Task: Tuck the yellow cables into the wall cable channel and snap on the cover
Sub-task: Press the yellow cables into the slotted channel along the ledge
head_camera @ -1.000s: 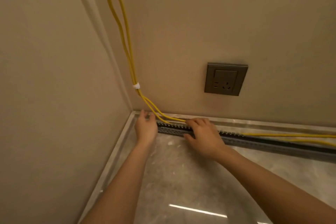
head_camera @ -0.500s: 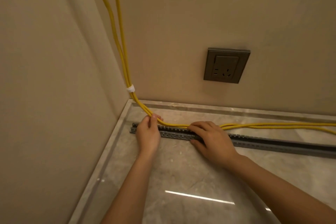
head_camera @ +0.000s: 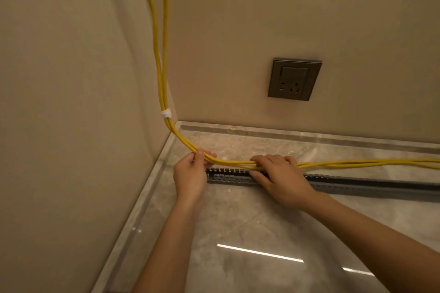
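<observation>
Both hands (head_camera: 190, 173) pinch round yellow cables (head_camera: 231, 162) above slotted channel (head_camera: 228, 175).

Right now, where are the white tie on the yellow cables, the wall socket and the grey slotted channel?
white tie (head_camera: 166, 113), head view: middle of the wrap around the cables.
wall socket (head_camera: 294, 79), head view: centre of its dark faceplate.
grey slotted channel (head_camera: 228, 175), head view: slotted stretch between the two hands.

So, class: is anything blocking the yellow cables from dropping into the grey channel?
Nothing visible does. The yellow cables are held by the left hand and right hand just behind the open, uncovered channel.
</observation>
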Demonstrator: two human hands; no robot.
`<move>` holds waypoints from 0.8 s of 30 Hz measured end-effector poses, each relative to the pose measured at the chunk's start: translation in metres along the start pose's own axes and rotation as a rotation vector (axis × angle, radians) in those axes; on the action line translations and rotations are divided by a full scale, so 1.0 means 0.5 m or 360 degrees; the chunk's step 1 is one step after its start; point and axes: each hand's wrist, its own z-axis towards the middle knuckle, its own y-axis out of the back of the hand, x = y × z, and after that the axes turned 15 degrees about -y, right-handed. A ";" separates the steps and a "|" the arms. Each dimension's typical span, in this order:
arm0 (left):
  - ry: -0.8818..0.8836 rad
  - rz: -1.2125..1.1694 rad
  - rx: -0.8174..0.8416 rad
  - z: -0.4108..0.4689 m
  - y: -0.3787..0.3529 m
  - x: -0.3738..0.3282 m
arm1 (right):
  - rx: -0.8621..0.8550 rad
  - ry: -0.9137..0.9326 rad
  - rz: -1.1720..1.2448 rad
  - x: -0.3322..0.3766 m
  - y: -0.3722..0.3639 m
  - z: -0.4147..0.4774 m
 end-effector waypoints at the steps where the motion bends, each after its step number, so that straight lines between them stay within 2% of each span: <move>1: 0.0062 -0.0105 -0.0018 0.006 0.002 -0.010 | -0.0018 0.0004 -0.0018 0.002 0.002 0.006; 5: 0.0161 -0.0299 -0.0140 0.036 0.031 -0.033 | -0.0147 -0.0050 0.0005 -0.016 0.014 0.004; 8: 0.0234 -0.0357 -0.0247 0.054 0.057 -0.024 | -0.0216 0.0090 -0.0135 -0.025 0.024 -0.003; 11: 0.0222 -0.0298 -0.0334 0.060 0.069 -0.002 | -0.0392 0.0271 -0.0218 -0.012 0.043 -0.003; 13: 0.0112 -0.0104 -0.0354 0.060 0.073 0.019 | -0.0425 0.0345 -0.0247 -0.006 0.057 -0.003; 18: -0.0115 0.0477 -0.0275 0.054 0.078 0.053 | -0.0100 0.0378 -0.0414 -0.017 0.046 -0.022; 24: -0.0182 0.0604 -0.0127 0.053 0.080 0.049 | 0.0004 0.0317 -0.0522 -0.011 0.036 -0.017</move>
